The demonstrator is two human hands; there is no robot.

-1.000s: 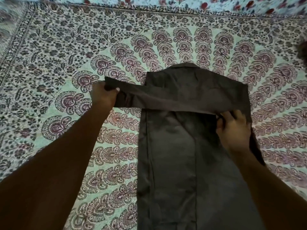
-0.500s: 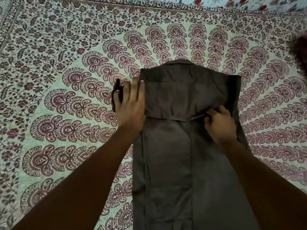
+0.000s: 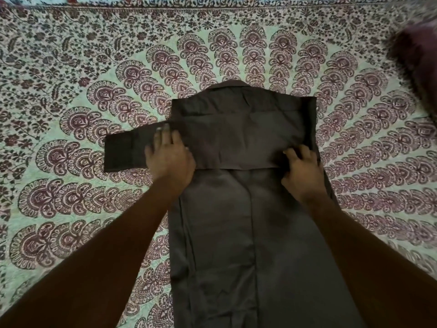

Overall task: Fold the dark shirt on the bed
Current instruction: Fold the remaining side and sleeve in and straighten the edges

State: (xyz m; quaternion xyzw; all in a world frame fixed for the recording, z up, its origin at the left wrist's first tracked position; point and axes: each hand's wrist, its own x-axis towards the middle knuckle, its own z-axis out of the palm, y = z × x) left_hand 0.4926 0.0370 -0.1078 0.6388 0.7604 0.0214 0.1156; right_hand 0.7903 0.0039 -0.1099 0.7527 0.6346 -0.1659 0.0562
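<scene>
- Shirt (image 3: 236, 233): lay flat and lengthwise on the patterned bedspread (image 3: 71, 91), collar at the far end.
- Sleeve (image 3: 224, 143): was folded across the chest, its cuff (image 3: 118, 152) reaching past the shirt's left edge onto the bedspread.
- Left hand (image 3: 169, 159): pressed flat on the sleeve, fingers straight.
- Right hand (image 3: 301, 171): fingers were curled, pinching the sleeve's lower edge near the right fold.
</scene>
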